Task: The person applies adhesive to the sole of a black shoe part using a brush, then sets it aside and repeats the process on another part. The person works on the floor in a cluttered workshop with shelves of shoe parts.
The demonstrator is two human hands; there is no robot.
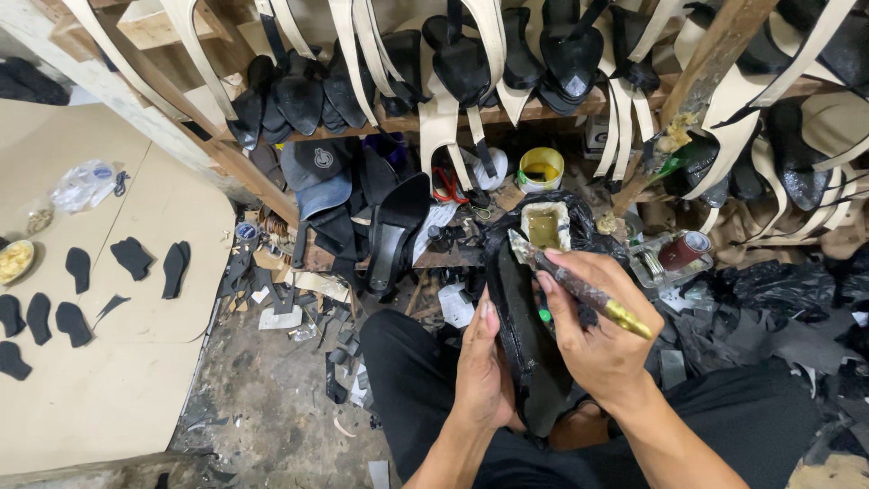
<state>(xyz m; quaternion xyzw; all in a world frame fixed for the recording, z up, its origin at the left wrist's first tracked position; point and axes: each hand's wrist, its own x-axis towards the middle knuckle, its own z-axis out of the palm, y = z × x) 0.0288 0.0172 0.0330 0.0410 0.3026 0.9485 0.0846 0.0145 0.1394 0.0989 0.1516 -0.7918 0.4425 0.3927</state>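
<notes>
My left hand [482, 369] grips the side of a black shoe sole [523, 337] that stands on edge over my lap. My right hand [593, 328] holds a glue-crusted brush [579, 288] with a yellow handle end; its bristle tip rests at the sole's upper end. Just beyond the brush tip sits an open tub of yellowish glue [546, 225], wrapped in black plastic.
Black insole pieces [132, 257] lie on brown cardboard [100, 389] at the left. Cream straps and black soles [462, 63] hang from a wooden rack above. A yellow-rimmed tin [541, 168], a dark cap [315, 172], a high-heel sole [391, 226] and scraps crowd the floor ahead.
</notes>
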